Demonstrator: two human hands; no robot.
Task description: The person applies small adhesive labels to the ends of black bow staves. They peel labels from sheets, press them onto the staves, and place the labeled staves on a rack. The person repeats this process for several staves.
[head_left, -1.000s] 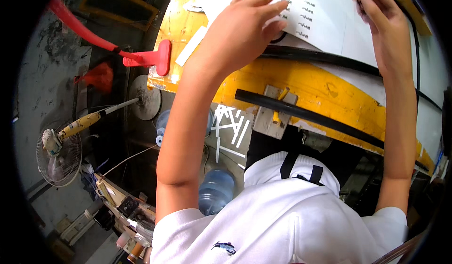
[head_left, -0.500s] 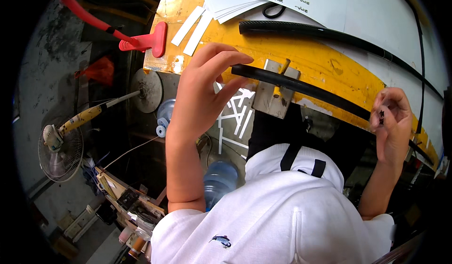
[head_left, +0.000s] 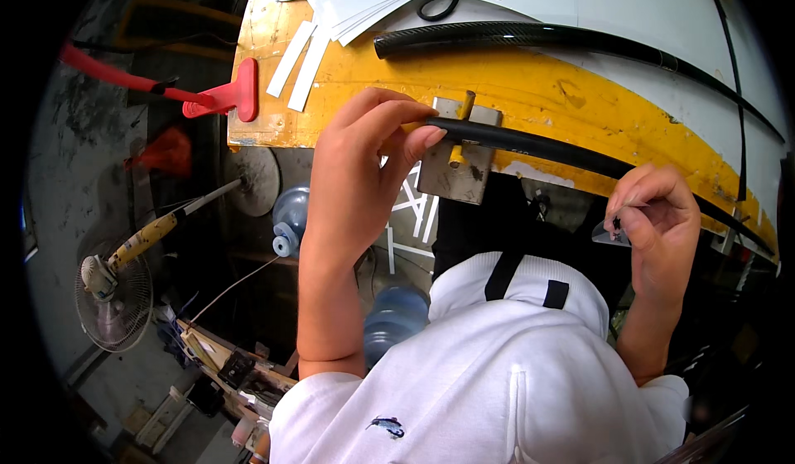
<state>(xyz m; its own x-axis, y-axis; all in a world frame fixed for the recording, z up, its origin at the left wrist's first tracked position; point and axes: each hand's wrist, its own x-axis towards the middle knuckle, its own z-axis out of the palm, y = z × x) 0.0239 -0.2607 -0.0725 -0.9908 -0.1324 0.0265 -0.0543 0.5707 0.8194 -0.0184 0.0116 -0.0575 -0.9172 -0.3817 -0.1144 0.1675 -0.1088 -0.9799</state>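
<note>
A slim black rod (head_left: pixel 546 144) lies across a metal bracket (head_left: pixel 451 181) with yellow pegs (head_left: pixel 457 156) at the table's near edge. Its left end is pinched between the thumb and fingers of my left hand (head_left: pixel 352 170). My right hand (head_left: pixel 662 228) is closed on a small clear sticker (head_left: pixel 609 234) with dark marks, held just below the rod. The rod passes behind the right-hand fingers and runs on toward the far right. How the fingers meet the sticker is partly hidden.
A thicker glossy black rod (head_left: pixel 530 37) lies farther back on the yellow table (head_left: pixel 356 75). Beyond it are white sheets (head_left: pixel 596 4); two white strips (head_left: pixel 308 68) and a red clamp-like piece (head_left: pixel 236 98) are at left. A fan (head_left: pixel 114 298) and blue water bottles (head_left: pixel 393 319) stand below.
The view has shifted slightly. My right hand has moved left along the rod, bringing the sticker with it. My left fingers have closed in on the rod's end.
</note>
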